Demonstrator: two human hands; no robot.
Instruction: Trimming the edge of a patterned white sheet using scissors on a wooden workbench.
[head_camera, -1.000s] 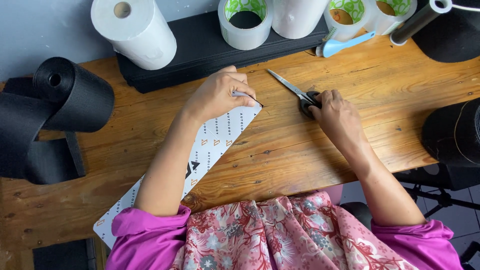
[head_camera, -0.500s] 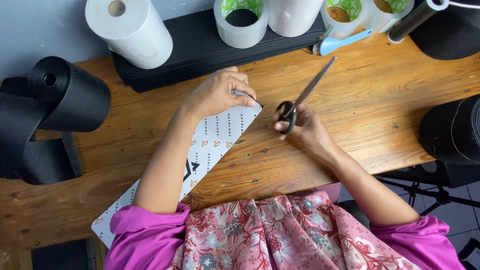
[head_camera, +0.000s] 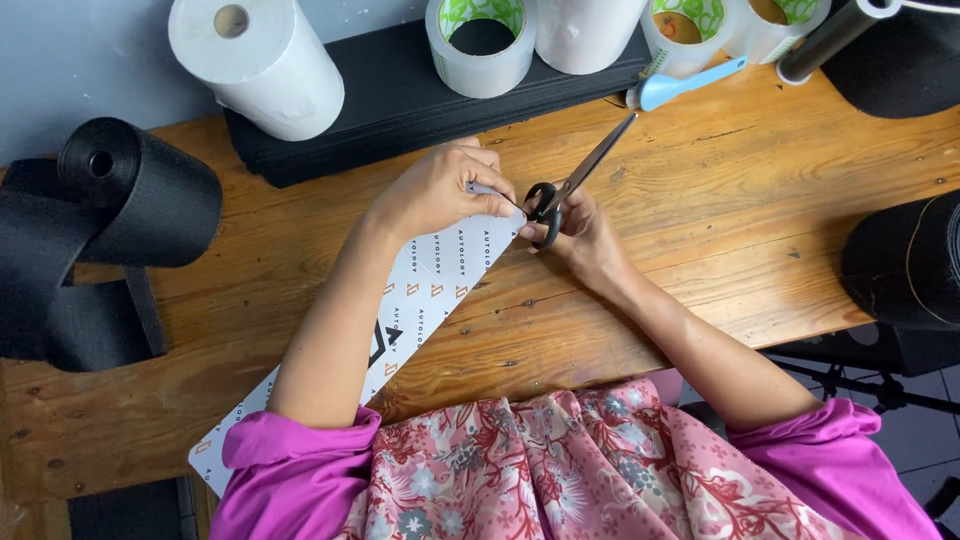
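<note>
Wooden desk (head_camera: 700, 230) carries a long white printed paper strip (head_camera: 430, 290), its top end pinched in my left hand (head_camera: 440, 190). My right hand (head_camera: 580, 235) has its grip clamped on black-handled steel scissors (head_camera: 575, 180), blades together, pointing up-right beside the strip's end.

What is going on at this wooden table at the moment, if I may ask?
A person in a pink top sits at the wooden table. The left hand pins the far end of a long white printed strip to the tabletop. The right hand grips black-handled scissors beside that end, blades closed and pointing away. Tape rolls stand behind.
</note>
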